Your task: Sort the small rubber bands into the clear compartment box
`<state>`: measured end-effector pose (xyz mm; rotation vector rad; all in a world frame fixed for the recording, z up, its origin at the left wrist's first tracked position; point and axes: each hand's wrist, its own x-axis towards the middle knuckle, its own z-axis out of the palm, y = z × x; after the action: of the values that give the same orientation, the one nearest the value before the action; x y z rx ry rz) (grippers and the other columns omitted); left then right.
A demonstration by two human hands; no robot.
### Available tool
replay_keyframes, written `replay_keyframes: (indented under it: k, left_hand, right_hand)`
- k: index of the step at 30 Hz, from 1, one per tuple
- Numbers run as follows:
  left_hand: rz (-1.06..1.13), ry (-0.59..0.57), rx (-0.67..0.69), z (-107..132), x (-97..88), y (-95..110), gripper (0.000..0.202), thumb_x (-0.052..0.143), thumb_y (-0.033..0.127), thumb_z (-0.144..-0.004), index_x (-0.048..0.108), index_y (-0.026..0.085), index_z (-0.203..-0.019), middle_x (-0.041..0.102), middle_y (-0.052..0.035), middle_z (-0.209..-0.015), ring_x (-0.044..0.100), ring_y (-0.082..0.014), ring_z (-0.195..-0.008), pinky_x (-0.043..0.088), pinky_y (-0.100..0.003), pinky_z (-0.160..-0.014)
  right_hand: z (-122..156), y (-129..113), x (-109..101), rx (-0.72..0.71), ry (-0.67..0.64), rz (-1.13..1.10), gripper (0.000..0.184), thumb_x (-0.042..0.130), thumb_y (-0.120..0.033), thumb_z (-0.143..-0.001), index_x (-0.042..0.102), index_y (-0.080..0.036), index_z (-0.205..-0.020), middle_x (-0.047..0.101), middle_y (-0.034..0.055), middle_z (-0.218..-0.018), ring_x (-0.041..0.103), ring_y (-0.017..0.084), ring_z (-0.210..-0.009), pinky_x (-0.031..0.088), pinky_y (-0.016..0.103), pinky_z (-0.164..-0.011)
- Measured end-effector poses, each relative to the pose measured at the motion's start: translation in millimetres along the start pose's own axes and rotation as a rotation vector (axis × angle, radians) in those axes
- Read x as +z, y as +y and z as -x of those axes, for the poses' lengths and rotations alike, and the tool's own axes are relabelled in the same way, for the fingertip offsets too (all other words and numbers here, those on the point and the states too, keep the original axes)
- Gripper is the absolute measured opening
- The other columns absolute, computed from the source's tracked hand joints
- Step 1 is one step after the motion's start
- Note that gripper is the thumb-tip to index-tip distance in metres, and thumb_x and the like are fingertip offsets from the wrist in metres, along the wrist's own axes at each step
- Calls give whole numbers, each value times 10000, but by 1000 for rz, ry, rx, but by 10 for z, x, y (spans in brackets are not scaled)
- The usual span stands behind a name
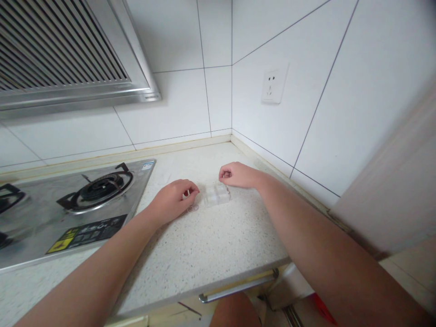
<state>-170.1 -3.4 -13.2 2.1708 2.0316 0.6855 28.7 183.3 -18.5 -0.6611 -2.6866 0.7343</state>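
Note:
A small clear plastic box (217, 195) rests on the speckled white countertop (204, 240) between my two hands. At its left side, my left hand (175, 198) has thumb and fingers drawn together in a pinch; whatever they hold, if anything, is too small to name. Just below those fingers lie some small clear rings (193, 208). My right hand (240, 175) is closed, fingertips curled together above the box's right end. Small brownish specks, perhaps beads, show along that end under the right fingers, but I cannot make out whether they are held.
To the left is a gas stove (139, 181) with a black burner (102, 187). A metal range hood (143, 86) hangs above it. White tiled walls meet in the corner, with a socket (272, 86) on the right one. A drawer handle (238, 288) juts out below the counter's front edge.

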Motion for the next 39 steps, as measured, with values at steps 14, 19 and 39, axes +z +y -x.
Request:
replay_keyframes:
  k: [14,19,39]
  left_hand:
    - [-33,-46,45,3,3,-25,186,481,305,-947,653,233,-957,671,-10,-933,593,-157,-831,427,-276,-716]
    - [-65,-94,108,8,13,-35,167,498,313,-947,649,240,-945,659,-1,-898,582,-159,-823,427,-287,-733]
    - [-187,-214,288,69,-51,-78,168,537,324,-958,661,241,-1038,668,-27,-980,574,-192,-956,445,-330,-867]
  right_hand:
    - [0,3,4,19,-5,9,225,573,-277,-769,720,-182,-910,693,24,-847,577,89,-717,375,203,-635]
    - [-9,24,14,28,27,15,242,569,-336,-807,718,-183,-920,699,23,-861,579,92,-727,378,210,-648]
    - [-4,64,-9,50,49,31,225,565,-336,-826,720,-191,-902,710,20,-890,599,92,-753,403,215,-682]
